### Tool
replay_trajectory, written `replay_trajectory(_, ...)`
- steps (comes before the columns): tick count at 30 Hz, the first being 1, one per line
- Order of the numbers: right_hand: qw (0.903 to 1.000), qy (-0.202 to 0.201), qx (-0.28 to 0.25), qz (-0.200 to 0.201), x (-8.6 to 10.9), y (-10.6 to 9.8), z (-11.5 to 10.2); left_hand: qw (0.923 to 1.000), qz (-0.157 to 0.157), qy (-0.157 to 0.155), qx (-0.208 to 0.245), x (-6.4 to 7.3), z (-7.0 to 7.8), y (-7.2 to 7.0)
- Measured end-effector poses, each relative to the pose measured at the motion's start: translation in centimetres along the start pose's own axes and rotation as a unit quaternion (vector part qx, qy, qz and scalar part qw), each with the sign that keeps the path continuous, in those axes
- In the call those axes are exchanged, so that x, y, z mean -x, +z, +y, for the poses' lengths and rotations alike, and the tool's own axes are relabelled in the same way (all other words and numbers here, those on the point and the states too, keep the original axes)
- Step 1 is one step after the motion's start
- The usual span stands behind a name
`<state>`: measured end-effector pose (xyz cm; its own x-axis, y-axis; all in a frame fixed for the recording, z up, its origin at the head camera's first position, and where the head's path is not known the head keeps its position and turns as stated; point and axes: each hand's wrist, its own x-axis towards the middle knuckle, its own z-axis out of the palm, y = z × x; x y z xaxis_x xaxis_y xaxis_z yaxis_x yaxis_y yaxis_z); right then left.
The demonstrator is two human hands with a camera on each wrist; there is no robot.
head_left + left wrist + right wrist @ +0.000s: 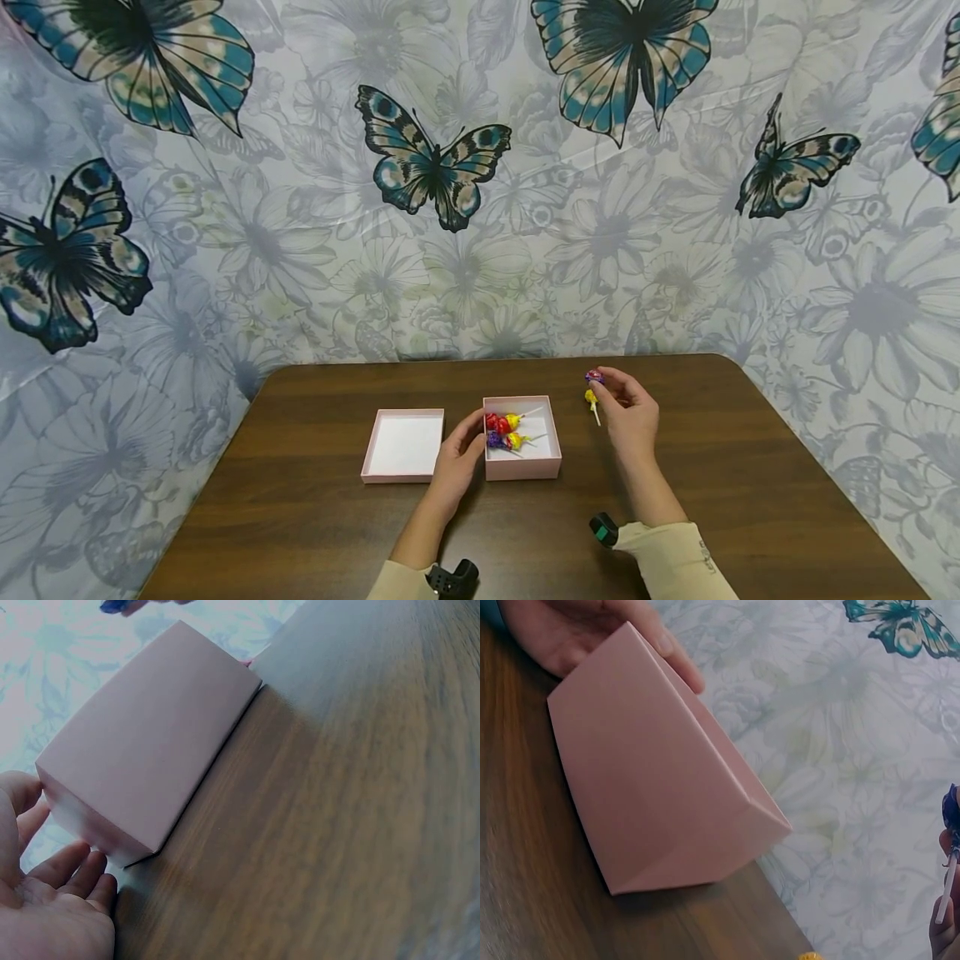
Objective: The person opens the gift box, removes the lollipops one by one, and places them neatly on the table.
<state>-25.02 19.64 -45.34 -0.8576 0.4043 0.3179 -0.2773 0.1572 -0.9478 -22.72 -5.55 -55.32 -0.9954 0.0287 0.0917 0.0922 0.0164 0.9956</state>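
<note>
A pink box (522, 469) with a white inside stands on the table. Several wrapped lollipops (513, 440) lie in it, red, purple and yellow, most of them toward its left side. My left hand (454, 463) rests against the box's left wall, its fingers loosely bent and touching the side near the rim. To the right of the box, my right hand (632, 414) pinches a purple-wrapped lollipop (951, 810) whose white stick points down. Just below those fingertips is a yellow lollipop (591, 397), seen in the right wrist view only as a yellow bit at the bottom edge.
A shallow pink lid (402, 479), white side up, lies left of the box by the left hand. Brown wood-grain table (300, 517) has its far edge just behind these things. Behind it hangs a butterfly-and-flower cloth (465, 292).
</note>
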Motion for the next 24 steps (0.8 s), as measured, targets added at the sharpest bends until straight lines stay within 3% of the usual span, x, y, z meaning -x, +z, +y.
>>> replay_trajectory(8,0.9996,-0.003,0.021,0.017,-1.5,-1.3,3.4,0.9999,-0.002,0.003,0.011,0.0,0.1,0.0)
replay_trajectory(14,0.9993,0.008,0.015,0.032,-2.3,-2.6,4.6,0.9999,-0.004,0.009,0.012,0.0,0.0,0.1)
replay_trajectory(19,0.9975,0.005,0.05,0.05,-3.1,-3.7,5.5,0.9999,-0.004,0.005,0.013,0.1,0.1,0.0)
replay_trajectory(24,0.9971,0.011,0.05,0.056,-3.8,-4.3,6.3,0.9999,-0.005,0.006,0.013,0.0,0.0,0.0)
